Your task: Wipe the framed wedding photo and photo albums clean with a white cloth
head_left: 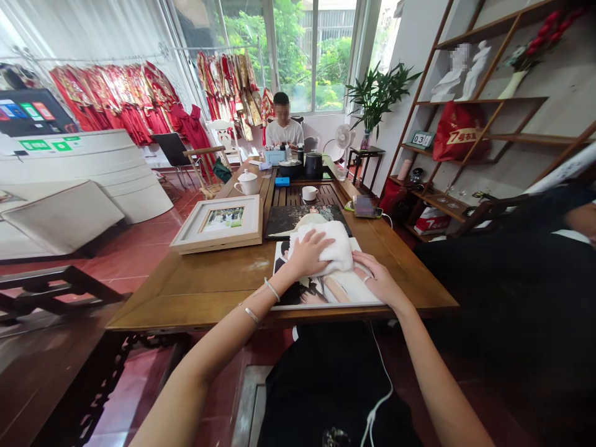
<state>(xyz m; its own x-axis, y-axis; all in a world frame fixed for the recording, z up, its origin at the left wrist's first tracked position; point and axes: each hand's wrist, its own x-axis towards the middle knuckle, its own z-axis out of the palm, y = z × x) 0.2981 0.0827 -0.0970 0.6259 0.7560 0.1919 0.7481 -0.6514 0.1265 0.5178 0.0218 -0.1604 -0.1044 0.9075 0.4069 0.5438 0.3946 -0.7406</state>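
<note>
A large photo print or panel (339,296) lies at the table's near edge, with part of a pictured couple showing. On top of it is a folded white towel (342,243). My left hand (311,253) rests flat on the towel, fingers spread. With fingers stretched out, my right hand (378,278) lies on the right side of the print, its fingertips close to the towel's lower right edge. Behind the towel a dark panel with a floral pattern (279,222) lies flat, partly covered. The towel and my hands hide the middle of the print.
A framed photo (218,223) lies left on the wooden table (195,292). Farther back are a white lidded cup (246,182), a small white cup (310,194), a blue box (282,182) and a black pot (313,166). A phone (367,208) sits right. One person sits opposite, another at right.
</note>
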